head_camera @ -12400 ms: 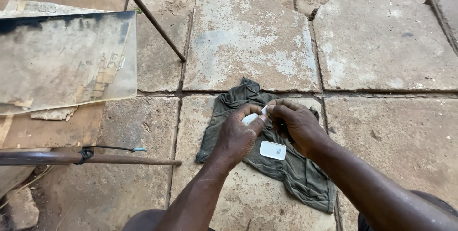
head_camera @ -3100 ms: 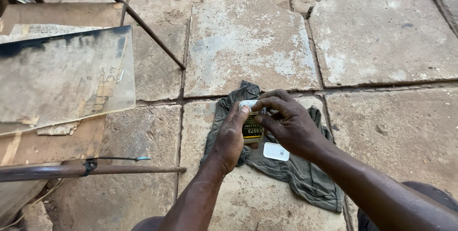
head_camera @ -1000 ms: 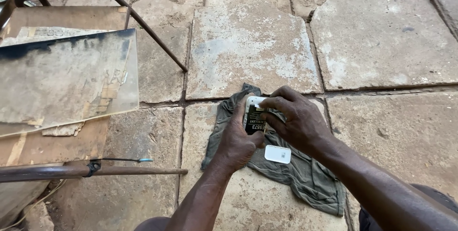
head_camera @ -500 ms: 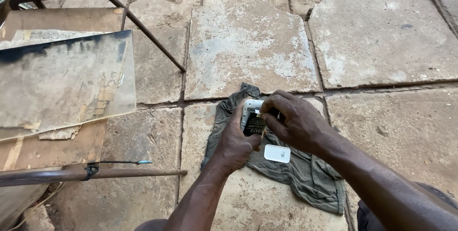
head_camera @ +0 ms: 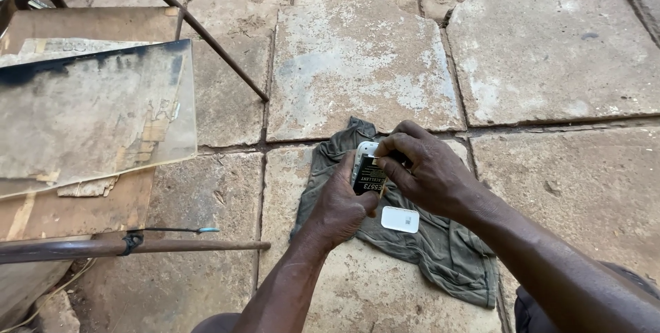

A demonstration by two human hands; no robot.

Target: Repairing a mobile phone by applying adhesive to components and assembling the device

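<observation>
A small white device [head_camera: 366, 168] with its dark battery showing sits just above a grey-green cloth [head_camera: 426, 250], gripped from below by the left hand [head_camera: 342, 203] while the right hand [head_camera: 426, 171] pinches its upper edge with closed fingers. A white back cover [head_camera: 400, 219] lies on the cloth beside the left hand. The cloth is spread over stone paving [head_camera: 357, 65], with a worn board [head_camera: 89, 120] and a rusty metal frame [head_camera: 206, 37] well to the left.

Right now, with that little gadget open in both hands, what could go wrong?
The small white device is held open above hard stone slabs by the left hand and right hand; if it slips past the grey cloth, it could crack. The loose white cover on the cloth could get knocked off or pick up grit. The right fingertips pressing the dark battery might bend something.
</observation>
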